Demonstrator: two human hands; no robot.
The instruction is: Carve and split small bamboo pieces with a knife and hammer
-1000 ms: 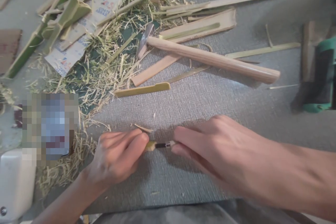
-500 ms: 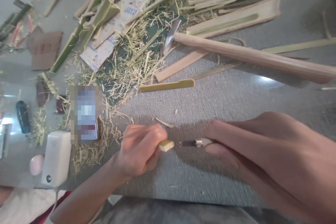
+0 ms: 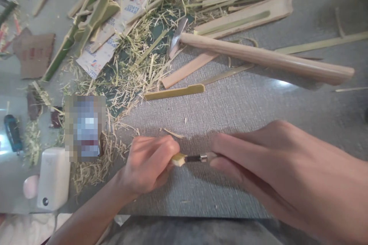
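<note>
Closed in a fist, my left hand [image 3: 151,162] grips a bamboo strip [image 3: 178,159], whose pale cut end sticks out between thumb and forefinger. The rest of the strip is hidden in the fist. My right hand [image 3: 258,160] pinches a carving knife [image 3: 202,157] with a short dark blade and a metal collar; its handle is mostly covered by my fingers. The blade tip meets the cut end of the strip. Beyond the hands lies a flat bamboo piece [image 3: 175,92] with a notched, rounded end.
A hammer [image 3: 267,57] lies across split bamboo [image 3: 244,19] at the back right. Bamboo shavings [image 3: 138,57] cover a green mat. Sandpaper [image 3: 97,53], cardboard [image 3: 37,55], a blurred phone [image 3: 87,128] and a white power bank [image 3: 54,178] are on the left.
My right hand has moved left, bringing the knife blade from a gap away up to the strip's end. My left hand keeps its grip. The whole view has shifted slightly.
</note>
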